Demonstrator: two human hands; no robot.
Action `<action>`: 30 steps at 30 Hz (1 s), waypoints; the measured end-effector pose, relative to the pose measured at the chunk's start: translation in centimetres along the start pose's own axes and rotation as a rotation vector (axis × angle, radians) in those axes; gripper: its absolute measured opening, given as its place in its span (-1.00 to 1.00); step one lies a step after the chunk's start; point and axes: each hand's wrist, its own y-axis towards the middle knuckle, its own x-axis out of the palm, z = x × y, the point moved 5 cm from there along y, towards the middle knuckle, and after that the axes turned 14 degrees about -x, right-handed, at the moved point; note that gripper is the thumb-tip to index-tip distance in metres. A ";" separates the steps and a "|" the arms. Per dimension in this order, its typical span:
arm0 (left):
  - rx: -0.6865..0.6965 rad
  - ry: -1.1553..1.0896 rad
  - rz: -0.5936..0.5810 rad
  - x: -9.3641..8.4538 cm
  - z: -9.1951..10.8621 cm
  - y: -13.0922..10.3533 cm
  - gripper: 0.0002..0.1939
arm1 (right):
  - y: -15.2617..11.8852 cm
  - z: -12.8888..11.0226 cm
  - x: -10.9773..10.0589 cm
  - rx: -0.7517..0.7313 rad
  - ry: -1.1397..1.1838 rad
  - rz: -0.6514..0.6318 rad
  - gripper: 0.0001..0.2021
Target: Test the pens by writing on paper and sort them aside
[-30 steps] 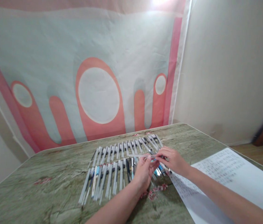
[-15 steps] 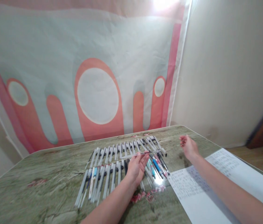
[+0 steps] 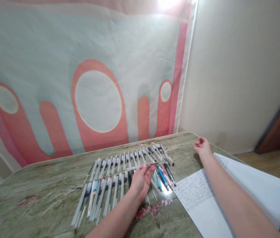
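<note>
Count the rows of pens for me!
2. The far row lies toward the patterned cloth; the near row lies closer to us, where the left hand covers part and may hide some pens.

Passage noted: green wood-grain tabletop (image 3: 184, 155) between my right hand (image 3: 202, 145) and the far row of slim translucent pens (image 3: 131, 159). Obstructions: that row and the near mixed-colour pen row (image 3: 108, 194) crowd my left hand (image 3: 141, 181).
</note>
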 end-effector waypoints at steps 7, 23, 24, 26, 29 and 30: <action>0.066 -0.032 0.106 -0.2 1.8 0.4 -0.94 | -1.8 0.0 3.9 0.005 -0.139 -0.244 -0.79; -0.151 -0.258 0.047 2.4 3.4 2.4 -0.85 | -10.9 0.8 10.2 -0.098 -1.259 -1.659 -0.67; -0.150 -0.256 0.043 2.3 3.6 2.3 -0.85 | -11.0 1.2 10.2 -0.098 -1.294 -1.674 -0.70; -0.138 -0.249 0.040 2.2 4.2 1.9 -0.86 | -11.4 1.9 10.0 -0.064 -1.370 -1.688 -0.74; -0.119 -0.234 0.039 2.2 4.8 1.6 -0.86 | -12.1 3.1 9.6 0.029 -1.472 -1.654 -0.78; -0.115 -0.229 0.040 2.1 4.8 1.6 -0.86 | -12.4 3.4 9.6 0.036 -1.508 -1.629 -0.80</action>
